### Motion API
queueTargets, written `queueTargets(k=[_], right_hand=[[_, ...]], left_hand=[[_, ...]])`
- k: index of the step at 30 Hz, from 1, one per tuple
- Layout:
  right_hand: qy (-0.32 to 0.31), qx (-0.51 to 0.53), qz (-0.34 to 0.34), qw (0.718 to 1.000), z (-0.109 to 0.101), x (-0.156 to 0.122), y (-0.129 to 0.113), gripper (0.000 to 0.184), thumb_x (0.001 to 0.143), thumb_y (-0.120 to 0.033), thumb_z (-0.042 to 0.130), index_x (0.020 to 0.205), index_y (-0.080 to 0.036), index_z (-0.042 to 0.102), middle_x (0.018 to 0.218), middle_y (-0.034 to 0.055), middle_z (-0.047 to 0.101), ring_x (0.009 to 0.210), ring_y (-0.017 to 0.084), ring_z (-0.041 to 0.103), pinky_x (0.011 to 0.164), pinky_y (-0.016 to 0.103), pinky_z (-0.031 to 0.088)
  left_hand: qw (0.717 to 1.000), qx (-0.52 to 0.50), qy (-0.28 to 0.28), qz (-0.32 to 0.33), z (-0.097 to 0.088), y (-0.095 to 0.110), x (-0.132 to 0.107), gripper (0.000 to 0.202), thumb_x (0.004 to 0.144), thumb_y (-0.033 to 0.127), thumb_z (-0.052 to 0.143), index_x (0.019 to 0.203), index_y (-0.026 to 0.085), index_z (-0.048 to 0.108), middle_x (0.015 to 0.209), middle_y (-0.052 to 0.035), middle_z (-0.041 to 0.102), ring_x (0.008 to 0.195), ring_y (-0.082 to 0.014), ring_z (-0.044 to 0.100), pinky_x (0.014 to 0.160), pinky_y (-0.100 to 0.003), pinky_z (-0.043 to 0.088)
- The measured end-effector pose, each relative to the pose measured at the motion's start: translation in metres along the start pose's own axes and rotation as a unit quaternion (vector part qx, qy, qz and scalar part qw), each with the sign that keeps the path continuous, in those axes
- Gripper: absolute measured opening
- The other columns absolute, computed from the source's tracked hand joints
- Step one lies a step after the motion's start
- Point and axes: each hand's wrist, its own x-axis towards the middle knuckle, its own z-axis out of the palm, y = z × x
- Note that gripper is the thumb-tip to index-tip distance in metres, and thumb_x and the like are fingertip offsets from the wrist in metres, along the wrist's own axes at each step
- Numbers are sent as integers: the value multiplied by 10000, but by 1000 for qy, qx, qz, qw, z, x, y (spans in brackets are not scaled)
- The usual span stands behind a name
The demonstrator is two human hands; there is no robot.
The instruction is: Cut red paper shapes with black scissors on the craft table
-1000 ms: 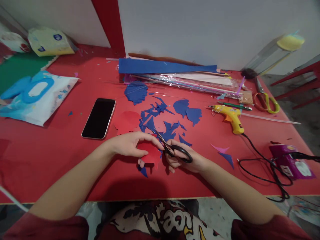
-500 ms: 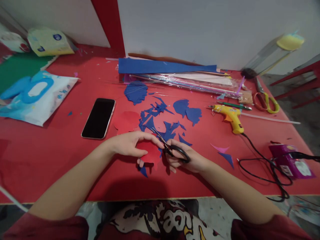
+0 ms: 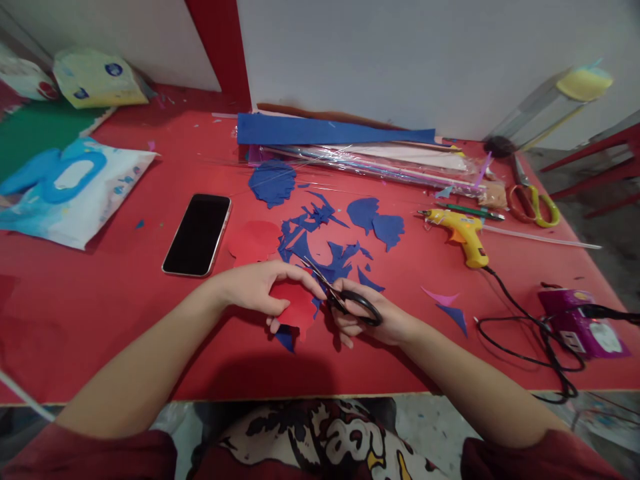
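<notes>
My left hand [image 3: 260, 287] pinches a red paper piece [image 3: 295, 307] just above the red table [image 3: 100, 313], with a blue sheet peeking out below it [image 3: 286, 340]. My right hand [image 3: 373, 319] grips black-handled scissors [image 3: 345, 297], whose blades point up-left along the paper's right edge. Blue paper scraps [image 3: 320, 233] and a red cut-out [image 3: 255, 241] lie just beyond the hands.
A black phone [image 3: 199, 235] lies to the left. A yellow glue gun [image 3: 463, 233] with a black cord [image 3: 530, 327] runs to a purple box [image 3: 580, 323] at right. Rolled sheets in plastic [image 3: 365, 157], yellow-handled scissors [image 3: 533, 200] and a blue-white bag [image 3: 70, 190] lie farther off.
The red paper has turned slightly in my left hand and shifted a little left. The scissors stay at its right edge. Little else differs.
</notes>
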Motion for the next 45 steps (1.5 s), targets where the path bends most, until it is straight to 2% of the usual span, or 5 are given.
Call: queueTargets(k=[4,6,12,20,45], right_hand=[[-8,0,10,1000,1,0,-1,392,754,-451,674,820,-223,362,517,-143,307,384,8,214,445,189,444],[-9,0,16,1000,1,0,-2,392,759,-454,667,822,-225,355,510,-148,307,374,6,204,430,182,442],[-19,2,29,999,1,-1,-2,368,786,-433,641,816,-224,339,498,-155,317,353,0,195,374,149,407],[-28,6,39,999,0,-1,0,404,761,-436,668,832,-223,333,509,-150,351,351,-7,212,351,133,377],[-4,-12,66,998,2,-1,-4,403,754,-415,664,822,-240,307,432,-178,326,277,3,221,309,144,408]], left_hand=[[1000,-3,-6,-24,-1,2,0,601,556,-35,410,1076,195,604,692,32,669,404,-72,610,429,-137,496],[1000,-2,-8,-27,-2,3,0,593,548,-28,413,1065,186,609,654,33,668,394,-81,608,416,-135,488],[998,3,-28,-55,-4,3,-2,597,536,-20,406,1061,176,611,748,2,698,382,-87,606,372,-135,460],[997,0,-49,-62,-7,3,-4,544,531,-22,399,990,164,624,1004,-48,694,425,-94,640,329,-115,431],[997,2,-72,-24,-7,2,-5,517,538,-22,397,968,160,620,854,-21,704,403,-86,621,342,-115,443]])
